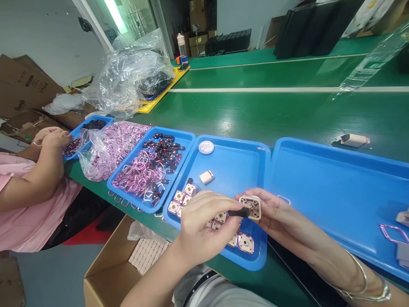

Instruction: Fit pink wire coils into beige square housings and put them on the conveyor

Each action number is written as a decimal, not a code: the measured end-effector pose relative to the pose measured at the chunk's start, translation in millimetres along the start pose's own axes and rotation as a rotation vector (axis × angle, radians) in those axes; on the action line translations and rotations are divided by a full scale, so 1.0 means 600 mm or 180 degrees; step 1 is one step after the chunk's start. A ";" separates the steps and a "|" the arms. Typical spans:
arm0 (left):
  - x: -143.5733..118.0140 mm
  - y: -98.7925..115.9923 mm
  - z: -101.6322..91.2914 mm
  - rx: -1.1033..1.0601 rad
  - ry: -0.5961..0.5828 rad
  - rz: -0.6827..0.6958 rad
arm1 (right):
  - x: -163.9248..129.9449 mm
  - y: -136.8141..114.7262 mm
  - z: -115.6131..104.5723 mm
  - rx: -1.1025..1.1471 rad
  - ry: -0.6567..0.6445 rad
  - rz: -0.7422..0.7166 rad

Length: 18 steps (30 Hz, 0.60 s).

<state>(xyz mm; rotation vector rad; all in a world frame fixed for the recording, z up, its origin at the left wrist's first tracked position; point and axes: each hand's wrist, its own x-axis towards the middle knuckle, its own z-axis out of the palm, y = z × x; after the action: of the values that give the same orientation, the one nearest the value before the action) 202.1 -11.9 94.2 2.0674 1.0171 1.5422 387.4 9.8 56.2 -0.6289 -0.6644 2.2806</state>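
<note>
Square beige plastic frame piece sits pinched in the right hand, held over the middle blue plastic tray on the green counter. Left hand grips a small black tool, tip touching the piece.

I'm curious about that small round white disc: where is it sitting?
In the head view, the disc lies left of centre, at the far left corner of the middle blue tray, beyond a small white block.

Square plates in middle tray – coil tray left, third tray right
</note>
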 end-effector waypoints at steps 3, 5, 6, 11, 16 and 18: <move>0.001 -0.002 -0.006 0.0187 -0.0167 0.0137 | 0.001 0.001 0.000 -0.0042 0.0088 -0.0026; 0.003 -0.004 -0.012 0.0308 -0.0349 0.0271 | 0.002 0.002 0.000 -0.0133 0.0127 -0.0053; 0.004 -0.005 -0.014 0.0365 -0.0455 0.0321 | 0.002 0.002 0.001 -0.0168 0.0149 -0.0058; 0.005 -0.010 -0.023 0.0495 -0.0883 0.0446 | 0.002 0.003 0.001 -0.0227 0.0232 0.0036; 0.000 -0.004 -0.018 0.0693 -0.0637 0.0317 | 0.001 0.004 0.003 -0.0172 0.0252 0.0141; -0.004 0.002 -0.016 0.0771 -0.0642 0.0323 | 0.001 0.006 0.003 -0.0117 0.0284 0.0123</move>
<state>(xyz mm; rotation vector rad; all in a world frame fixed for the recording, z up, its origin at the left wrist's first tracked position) 193.1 -15.7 96.9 2.4170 1.0818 1.2748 384.4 7.8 55.1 -0.7623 -0.6576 2.2657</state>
